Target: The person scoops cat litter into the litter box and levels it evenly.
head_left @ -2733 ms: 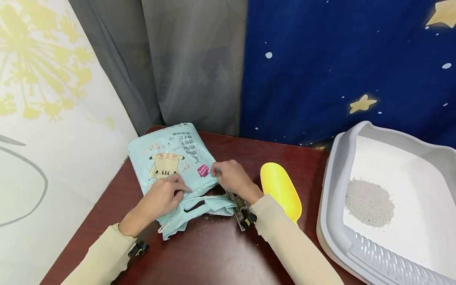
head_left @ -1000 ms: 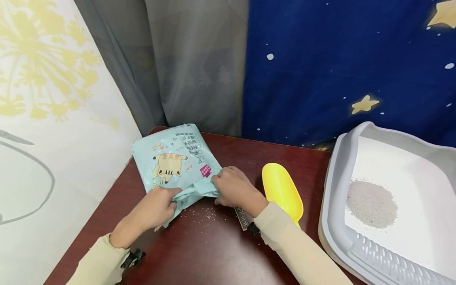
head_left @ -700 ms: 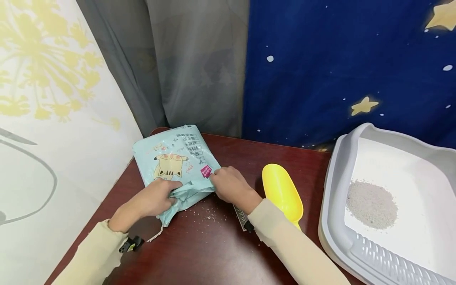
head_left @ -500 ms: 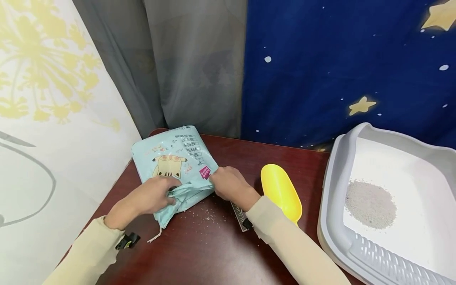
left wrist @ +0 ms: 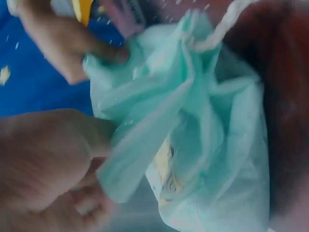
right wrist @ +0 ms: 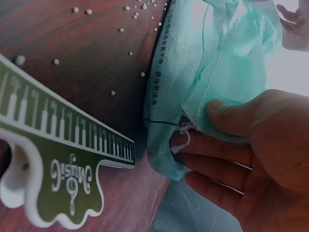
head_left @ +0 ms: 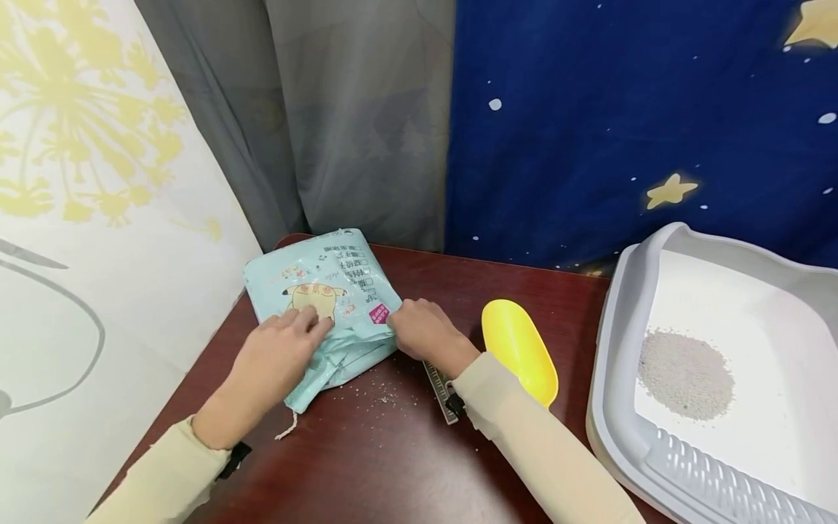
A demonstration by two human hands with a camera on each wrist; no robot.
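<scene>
A light-blue bag with a cartoon cat lies on the table, its near end folded over and crumpled. Across the bag's face rests my left hand, fingers loosely spread; in the left wrist view the thumb is beside the crumpled fold. My right hand pinches the fold's right corner, the thumb on top in the right wrist view and the other fingers beneath. Partly under the right wrist lies a clip printed with piano keys and the word Music. A white string hangs from the bag's near left corner.
A yellow scoop lies right of the right hand, its near end hidden by the sleeve. Farther right stands a grey litter box with a heap of grey litter. Loose grains dot the dark red table. Curtains hang behind.
The bag's torn end, earlier spread out toward the front, is now folded back. My left hand has let go of the fold and moved up onto the bag's face; the right keeps the corner.
</scene>
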